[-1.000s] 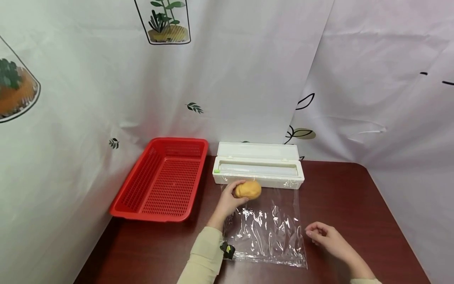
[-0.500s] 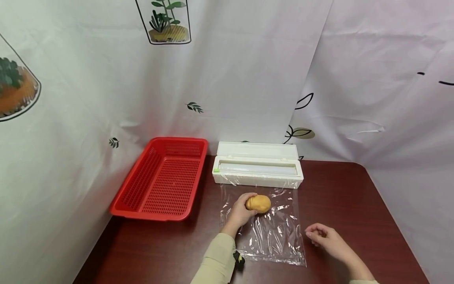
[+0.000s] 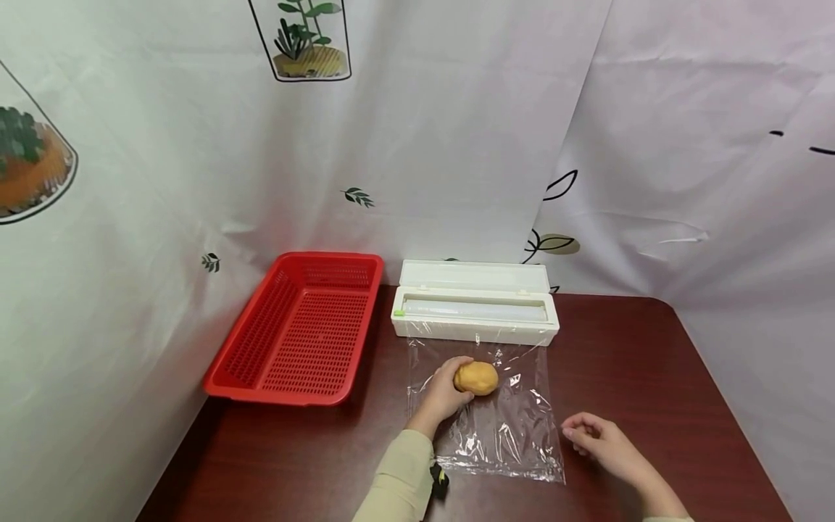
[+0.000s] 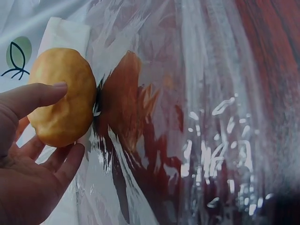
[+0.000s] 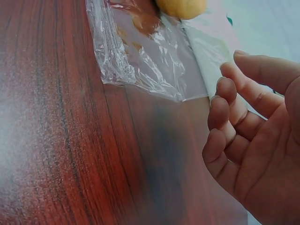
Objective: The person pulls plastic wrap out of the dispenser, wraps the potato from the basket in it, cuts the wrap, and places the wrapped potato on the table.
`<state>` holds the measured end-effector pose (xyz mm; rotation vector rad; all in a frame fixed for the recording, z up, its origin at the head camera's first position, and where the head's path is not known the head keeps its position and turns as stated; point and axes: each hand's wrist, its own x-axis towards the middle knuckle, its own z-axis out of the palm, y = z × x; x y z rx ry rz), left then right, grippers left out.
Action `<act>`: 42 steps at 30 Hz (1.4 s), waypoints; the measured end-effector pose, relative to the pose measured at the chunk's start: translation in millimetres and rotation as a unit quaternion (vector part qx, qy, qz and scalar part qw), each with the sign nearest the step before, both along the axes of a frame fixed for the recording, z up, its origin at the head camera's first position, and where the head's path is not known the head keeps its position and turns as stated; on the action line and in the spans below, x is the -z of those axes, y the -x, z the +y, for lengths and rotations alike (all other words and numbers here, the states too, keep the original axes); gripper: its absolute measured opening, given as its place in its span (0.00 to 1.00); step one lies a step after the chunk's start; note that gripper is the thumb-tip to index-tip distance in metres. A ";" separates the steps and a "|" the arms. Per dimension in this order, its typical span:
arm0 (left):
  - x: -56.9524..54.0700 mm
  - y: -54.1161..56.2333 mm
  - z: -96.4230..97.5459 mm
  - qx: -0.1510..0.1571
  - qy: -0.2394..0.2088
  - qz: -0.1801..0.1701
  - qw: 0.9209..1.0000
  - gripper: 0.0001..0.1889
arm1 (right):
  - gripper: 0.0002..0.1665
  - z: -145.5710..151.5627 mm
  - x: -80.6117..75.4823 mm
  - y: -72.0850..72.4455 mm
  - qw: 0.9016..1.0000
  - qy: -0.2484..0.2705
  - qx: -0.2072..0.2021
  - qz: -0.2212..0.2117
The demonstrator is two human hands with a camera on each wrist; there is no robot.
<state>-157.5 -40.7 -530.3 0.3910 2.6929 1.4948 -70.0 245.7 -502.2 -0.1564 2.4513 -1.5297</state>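
A lumpy yellow-brown potato [image 3: 477, 378] is on the sheet of cling film [image 3: 502, 435], which lies spread on the table. My left hand [image 3: 446, 391] grips it from the left, thumb on one side and fingers on the other, as the left wrist view shows with the potato [image 4: 64, 96] close up. To the right of the film, my right hand [image 3: 603, 442] holds nothing, its fingers [image 5: 219, 112] loosely curled. Behind the potato stands a white cling film dispenser [image 3: 476, 332], lid up, the roll [image 3: 472, 310] visible inside and the film running out over its front.
A red perforated plastic basket [image 3: 313, 344] stands at the left back of the dark red wooden table [image 3: 626, 362]. Printed white curtains [image 3: 457, 145] hang close behind the table and along both sides. A green slider [image 3: 399, 313] sits at the dispenser's left end.
My left hand has carried the potato forward from near the dispenser, toward me and a little right, down onto the film. In the last half second it barely moves. The right hand stays put.
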 end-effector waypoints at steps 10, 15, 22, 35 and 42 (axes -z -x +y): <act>-7.0 -1.3 -4.6 0.000 -0.013 -0.007 1.000 0.33 | 0.12 -3.6 -3.7 8.3 1.000 -0.009 -0.015 0.012; -25.3 14.0 -21.8 -0.106 -0.083 -0.032 0.990 0.27 | 0.12 -24.8 -32.8 52.9 0.995 -0.059 -0.058 0.057; -25.7 68.5 -62.2 -0.352 -0.159 -0.067 0.920 0.31 | 0.13 -124.6 -85.2 156.2 0.974 -0.136 -0.126 0.134; -8.1 82.7 -79.1 -0.269 -0.227 -0.148 0.924 0.26 | 0.14 -265.0 -51.9 207.5 0.912 -0.316 -0.160 0.206; -11.4 86.3 -80.3 -0.281 -0.252 -0.148 0.914 0.26 | 0.11 -282.7 -42.3 219.5 0.895 -0.363 -0.112 0.235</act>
